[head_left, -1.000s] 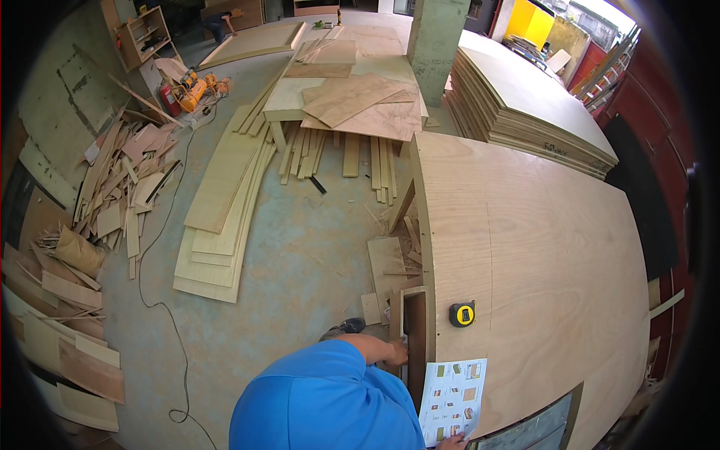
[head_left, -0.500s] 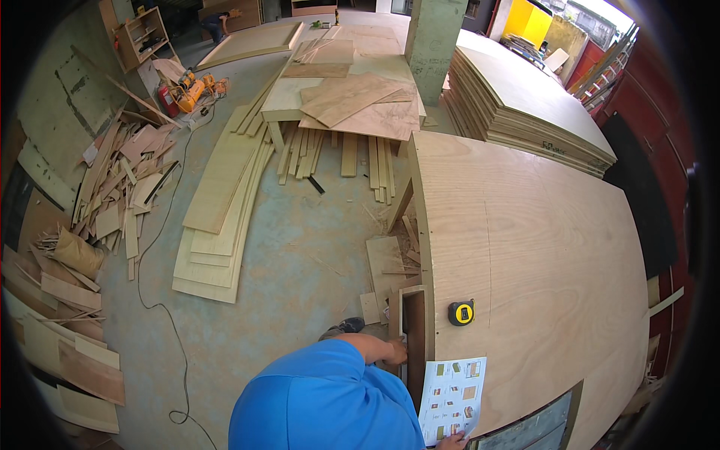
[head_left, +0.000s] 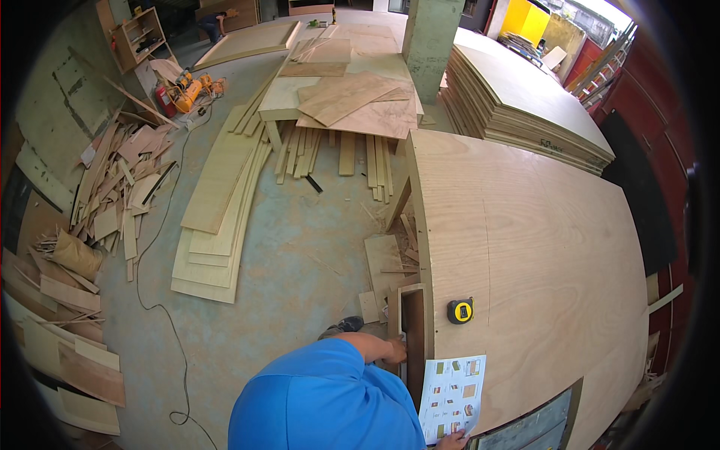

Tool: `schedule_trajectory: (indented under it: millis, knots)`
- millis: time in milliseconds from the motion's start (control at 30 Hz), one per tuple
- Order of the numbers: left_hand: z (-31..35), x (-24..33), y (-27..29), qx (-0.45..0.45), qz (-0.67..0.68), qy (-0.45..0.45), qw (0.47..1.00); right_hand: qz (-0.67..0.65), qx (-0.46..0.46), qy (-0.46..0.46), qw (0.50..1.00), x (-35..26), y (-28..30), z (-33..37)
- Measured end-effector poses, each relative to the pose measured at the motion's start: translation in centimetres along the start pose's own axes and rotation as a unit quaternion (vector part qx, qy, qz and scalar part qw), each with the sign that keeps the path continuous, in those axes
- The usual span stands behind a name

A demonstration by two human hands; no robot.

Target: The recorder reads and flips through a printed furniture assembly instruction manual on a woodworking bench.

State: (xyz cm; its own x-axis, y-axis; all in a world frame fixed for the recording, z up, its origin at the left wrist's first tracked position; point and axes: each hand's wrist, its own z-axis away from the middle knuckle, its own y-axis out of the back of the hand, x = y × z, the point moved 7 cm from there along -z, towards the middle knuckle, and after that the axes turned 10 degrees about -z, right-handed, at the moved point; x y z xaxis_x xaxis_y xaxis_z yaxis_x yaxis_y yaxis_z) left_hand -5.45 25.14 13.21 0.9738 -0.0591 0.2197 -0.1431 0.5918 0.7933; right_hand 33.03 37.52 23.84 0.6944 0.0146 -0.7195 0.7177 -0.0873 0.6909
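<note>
My left hand [head_left: 395,350] reaches down to the open drawer-like wooden box [head_left: 413,315] at the left side of the big plywood-topped bench. Its fingers are partly hidden at the box's edge, where a small whitish bit shows. At the lower edge, my right hand [head_left: 452,442] holds the bottom of a white printed sheet [head_left: 452,394] with small coloured pictures. The sheet lies over the near left corner of the plywood top [head_left: 540,247]. Beyond it on the top sits a black and yellow tape measure [head_left: 460,310].
Long boards [head_left: 214,195] are stacked on the floor ahead. Loose plywood pieces cover another table [head_left: 281,105]. Wood scraps [head_left: 124,180] and a cable [head_left: 161,307] lie at left, near an orange compressor [head_left: 187,96]. A tall sheet stack [head_left: 532,97] stands by a pillar [head_left: 433,52]. Another person [head_left: 216,26] bends far off.
The whole view has shifted very slightly. Both hands, the sheet and the tape measure keep their places.
</note>
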Motion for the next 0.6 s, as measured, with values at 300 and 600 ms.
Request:
schedule_trajectory:
  millis: [300, 600]
  knots:
    - [0.5, -0.3, 0.1, 0.002, 0.026, 0.009, 1.0, 0.046, -0.007, 0.045, 0.998, 3.4, -1.3, -1.4]
    - [-0.1, 0.1, 0.2, 0.002, 0.013, 0.0, 1.0, -0.009, 0.028, 0.053, 0.998, 2.3, -0.1, -0.9]
